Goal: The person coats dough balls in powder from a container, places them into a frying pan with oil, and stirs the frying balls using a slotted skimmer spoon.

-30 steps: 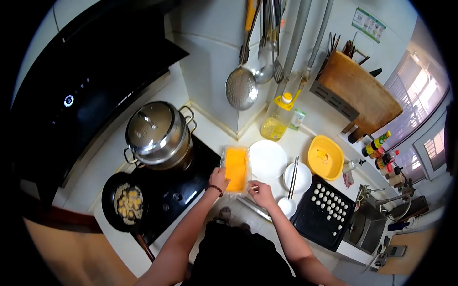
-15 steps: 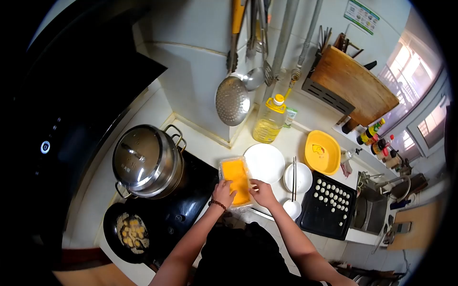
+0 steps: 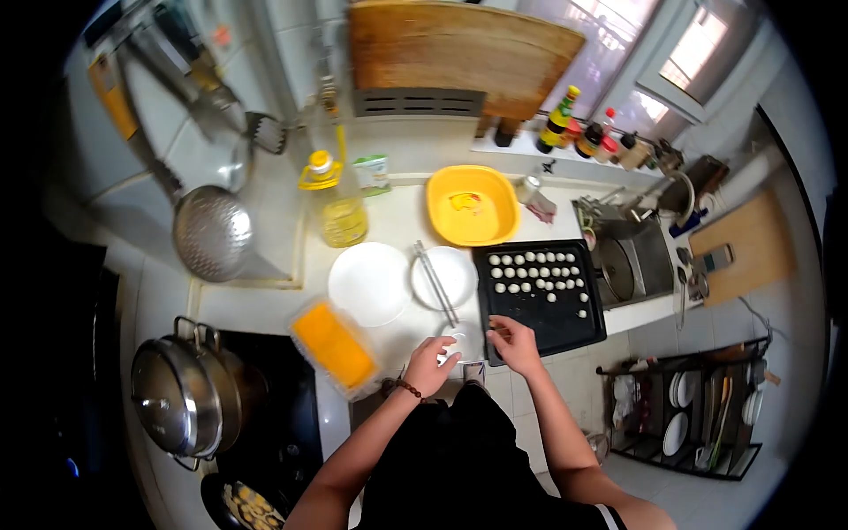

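Observation:
My left hand (image 3: pixel 430 364) is beside a small white bowl (image 3: pixel 463 336), its fingers apart and holding nothing I can see. Near the front left corner of a black baking tray (image 3: pixel 552 329) is my right hand (image 3: pixel 514 344), fingers loosely curled and parted from the thumb. Rows of small white balls (image 3: pixel 530 258) sit on the tray. A pair of chopsticks (image 3: pixel 433 281) rests across a white bowl (image 3: pixel 455 278), reaching toward the small one. Left of my hands lies an orange slab (image 3: pixel 336 346) in a clear plastic package, tilted at the counter's edge. A white plate (image 3: pixel 369 284) is behind it.
A lidded steel pot (image 3: pixel 181 393) and a pan with yellowish pieces (image 3: pixel 247 508) are on the stove at left. An oil bottle (image 3: pixel 340 212) and a yellow basin (image 3: pixel 473 225) stand behind the plates. The sink (image 3: pixel 640 269) is at right, a dish rack (image 3: pixel 685 406) below it.
Both hands have left the orange slab's package and moved right, toward the small bowl and tray. The view has turned right.

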Available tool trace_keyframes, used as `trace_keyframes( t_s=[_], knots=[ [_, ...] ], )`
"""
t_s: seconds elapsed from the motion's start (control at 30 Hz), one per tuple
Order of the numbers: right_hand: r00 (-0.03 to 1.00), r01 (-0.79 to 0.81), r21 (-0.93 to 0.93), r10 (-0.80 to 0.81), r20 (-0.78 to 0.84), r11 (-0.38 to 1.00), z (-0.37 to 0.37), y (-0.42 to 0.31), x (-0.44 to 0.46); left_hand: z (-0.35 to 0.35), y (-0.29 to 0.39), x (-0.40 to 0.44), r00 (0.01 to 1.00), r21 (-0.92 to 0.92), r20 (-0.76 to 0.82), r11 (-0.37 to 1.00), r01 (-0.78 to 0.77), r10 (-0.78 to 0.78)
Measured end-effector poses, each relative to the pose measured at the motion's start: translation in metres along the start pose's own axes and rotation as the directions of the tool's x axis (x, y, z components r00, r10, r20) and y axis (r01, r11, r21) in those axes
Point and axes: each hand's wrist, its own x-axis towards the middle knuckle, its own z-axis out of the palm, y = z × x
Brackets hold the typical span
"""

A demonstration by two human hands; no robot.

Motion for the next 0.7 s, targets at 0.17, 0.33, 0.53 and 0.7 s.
trace_keyframes(
  t_s=[0.17, 0.33, 0.53, 0.7],
  knots=[
    [0.969, -0.14, -0.138, 0.107, -0.223, 0.981, -0.1, 0.125, 0.012, 0.088, 0.016, 0.065, 0.986, 0.1, 0.128, 0.988, -0.119, 0.105],
    [0.933, -0.287, -0.328, 0.185, -0.307, 0.9, -0.198, 0.236, 0.046, 0.179, 0.001, 0.163, 0.991, 0.386, 0.124, 0.918, -0.087, 0.042],
    [0.977, -0.214, -0.523, 0.178, -0.119, 0.825, -0.225, 0.265, 0.095, 0.238, -0.01, 0.229, 0.994, 0.7, 0.097, 0.713, -0.038, -0.042],
    [0.968, -0.232, -0.598, 0.24, -0.069, 0.767, -0.221, 0.278, 0.106, 0.257, -0.001, 0.234, 0.991, 0.762, 0.099, 0.647, -0.017, -0.09]
  ],
)
